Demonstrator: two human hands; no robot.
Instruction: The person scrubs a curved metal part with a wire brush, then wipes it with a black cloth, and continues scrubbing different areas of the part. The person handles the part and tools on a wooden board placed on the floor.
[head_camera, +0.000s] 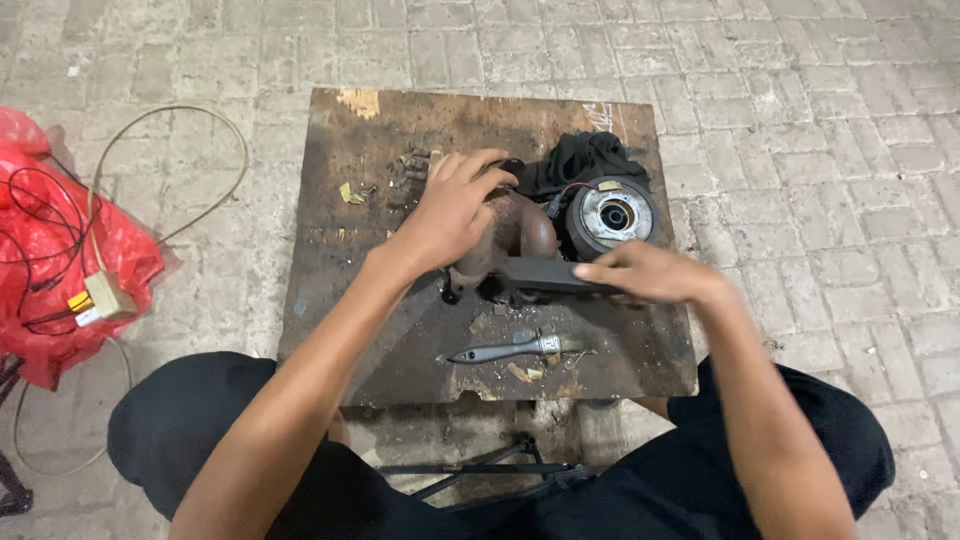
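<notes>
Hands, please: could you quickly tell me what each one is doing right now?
Left hand: open, resting on the rusty metal part.
Right hand: closed on the dark flat tool.

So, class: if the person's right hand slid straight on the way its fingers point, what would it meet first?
The right hand points left along the flat dark bar it presses. It would probably first meet the rusty brown metal casting under the left hand, though depth is unclear.

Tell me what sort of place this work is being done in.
Probably an outdoor, makeshift repair spot on the ground. A stained wooden board lies on brick paving as a work surface. On it sit a rusty metal casting under the left hand, a round motor part and a brush.
</notes>
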